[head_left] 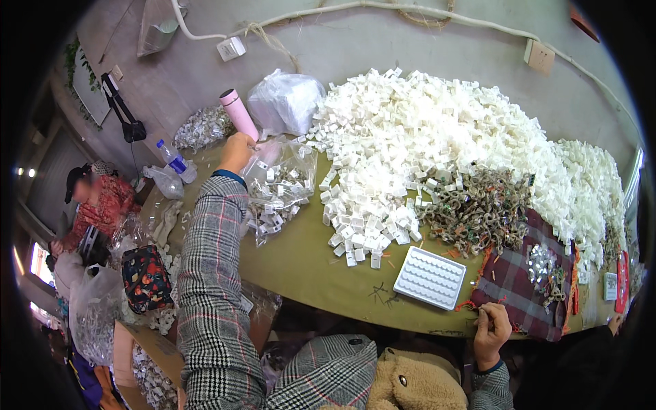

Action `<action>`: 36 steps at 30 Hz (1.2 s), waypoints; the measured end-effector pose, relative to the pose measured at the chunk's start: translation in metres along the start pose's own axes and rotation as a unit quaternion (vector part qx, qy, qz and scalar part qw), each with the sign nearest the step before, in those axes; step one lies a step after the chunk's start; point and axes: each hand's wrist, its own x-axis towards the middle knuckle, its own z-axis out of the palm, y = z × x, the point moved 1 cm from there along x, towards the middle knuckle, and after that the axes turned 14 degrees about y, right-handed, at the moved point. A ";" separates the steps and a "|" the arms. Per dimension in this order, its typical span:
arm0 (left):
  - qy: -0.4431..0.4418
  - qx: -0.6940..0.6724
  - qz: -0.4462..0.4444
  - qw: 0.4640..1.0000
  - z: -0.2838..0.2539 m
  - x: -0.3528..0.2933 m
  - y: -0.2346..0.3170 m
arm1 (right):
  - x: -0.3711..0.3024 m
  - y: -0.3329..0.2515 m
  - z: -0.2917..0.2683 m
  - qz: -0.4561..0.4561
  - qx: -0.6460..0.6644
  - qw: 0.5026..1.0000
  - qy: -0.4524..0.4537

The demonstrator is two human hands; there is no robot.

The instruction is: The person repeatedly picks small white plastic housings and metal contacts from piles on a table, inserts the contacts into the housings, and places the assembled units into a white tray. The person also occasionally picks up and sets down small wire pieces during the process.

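Note:
Stretched far forward, my left hand (pixel 237 152) is closed on the upper edge of a clear plastic bag (pixel 281 174) holding small white plastic pieces. Just beyond that hand stands a pink bottle (pixel 239 115). My right hand (pixel 490 331) rests at the table's front edge with its fingers curled; whatever they may hold is hidden. Beside it lies a dark plaid cloth (pixel 506 290) with some shiny clear bits on top. A white tray (pixel 430 278) with rows of small hollows sits to its left.
A large heap of white plastic pieces (pixel 437 130) covers the back of the table (pixel 307 263). Tangled brownish cords (pixel 478 212) lie before it. A bundled clear bag (pixel 285 102) and a water bottle (pixel 175 161) stand farther left. Another person (pixel 106 201) is at the far left.

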 end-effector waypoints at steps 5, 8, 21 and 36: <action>0.114 0.015 0.029 0.993 -0.025 -0.011 0.015 | -0.004 0.010 0.001 0.002 0.010 1.000 0.019; 0.127 -0.012 0.057 0.990 -0.049 -0.022 0.030 | -0.003 0.011 0.000 -0.012 -0.014 1.000 0.017; -0.171 -0.263 0.261 0.913 -0.060 -0.196 0.237 | -0.007 0.012 -0.008 -0.016 0.018 1.000 0.011; -0.228 -0.568 -0.234 0.755 -0.024 -0.190 0.217 | 0.074 -0.059 0.030 0.156 0.148 0.943 -0.254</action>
